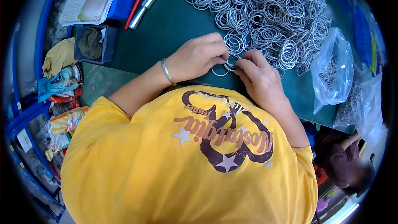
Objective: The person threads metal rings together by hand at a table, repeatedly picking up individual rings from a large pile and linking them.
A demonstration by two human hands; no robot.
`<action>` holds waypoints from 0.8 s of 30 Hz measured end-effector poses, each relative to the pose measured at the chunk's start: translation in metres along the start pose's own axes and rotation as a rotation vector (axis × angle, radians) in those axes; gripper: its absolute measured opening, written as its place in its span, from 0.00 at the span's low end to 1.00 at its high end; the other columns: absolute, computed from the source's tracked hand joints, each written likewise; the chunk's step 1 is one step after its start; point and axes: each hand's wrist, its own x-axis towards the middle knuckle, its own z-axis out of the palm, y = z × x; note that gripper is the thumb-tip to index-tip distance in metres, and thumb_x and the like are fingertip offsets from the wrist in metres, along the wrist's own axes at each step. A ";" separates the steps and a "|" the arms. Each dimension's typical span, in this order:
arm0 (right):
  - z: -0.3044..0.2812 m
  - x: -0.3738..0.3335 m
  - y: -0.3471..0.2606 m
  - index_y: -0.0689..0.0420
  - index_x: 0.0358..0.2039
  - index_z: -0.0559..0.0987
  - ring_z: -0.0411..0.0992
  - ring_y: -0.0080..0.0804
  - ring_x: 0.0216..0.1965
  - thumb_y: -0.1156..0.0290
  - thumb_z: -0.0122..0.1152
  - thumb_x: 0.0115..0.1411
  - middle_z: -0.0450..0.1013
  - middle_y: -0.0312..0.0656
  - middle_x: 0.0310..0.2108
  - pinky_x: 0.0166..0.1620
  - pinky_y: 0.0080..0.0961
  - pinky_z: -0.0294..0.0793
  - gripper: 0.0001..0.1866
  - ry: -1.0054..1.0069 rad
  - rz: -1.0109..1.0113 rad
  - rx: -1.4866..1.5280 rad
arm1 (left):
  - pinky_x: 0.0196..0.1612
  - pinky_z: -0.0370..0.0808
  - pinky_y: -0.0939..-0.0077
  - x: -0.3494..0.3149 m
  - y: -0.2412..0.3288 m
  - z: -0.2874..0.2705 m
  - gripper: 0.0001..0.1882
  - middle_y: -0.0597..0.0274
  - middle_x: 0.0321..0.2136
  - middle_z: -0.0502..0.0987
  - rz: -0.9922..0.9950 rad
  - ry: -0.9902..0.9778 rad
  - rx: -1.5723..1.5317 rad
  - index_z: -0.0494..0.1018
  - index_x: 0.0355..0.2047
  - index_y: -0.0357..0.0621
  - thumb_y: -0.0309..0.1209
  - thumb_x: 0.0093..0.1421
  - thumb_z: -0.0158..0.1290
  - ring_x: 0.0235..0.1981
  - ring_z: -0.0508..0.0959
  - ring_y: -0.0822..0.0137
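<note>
My left hand (203, 56) and my right hand (258, 72) meet over the near edge of a heap of silver metal rings (265, 12). Both hands are closed, thumb against fingers, pinching a few thin metal rings (219, 74) between them. One of these rings hangs below the fingertips, toward my shirt. More loose rings (235, 43) lie just beyond my fingertips, touching the heap. A metal bangle circles my left wrist. Exactly how the pinched rings are linked is too small to tell.
A clear plastic bag (333, 70) with metal pieces lies at the right of the green table (166, 20). A grey bin (96, 43) with cloth, papers (91, 0), and a red rod (138, 4) are at the left. Another person (342, 161) is at the lower right.
</note>
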 end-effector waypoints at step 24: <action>-0.002 0.014 -0.005 0.64 0.40 0.74 0.73 0.18 0.28 0.75 0.56 0.61 0.73 0.37 0.31 0.26 0.11 0.73 0.08 0.139 0.489 1.275 | 0.40 0.76 0.83 0.006 0.010 -0.012 0.11 0.59 0.35 0.77 -0.357 0.055 -0.700 0.71 0.41 0.34 0.20 0.57 0.56 0.38 0.78 0.73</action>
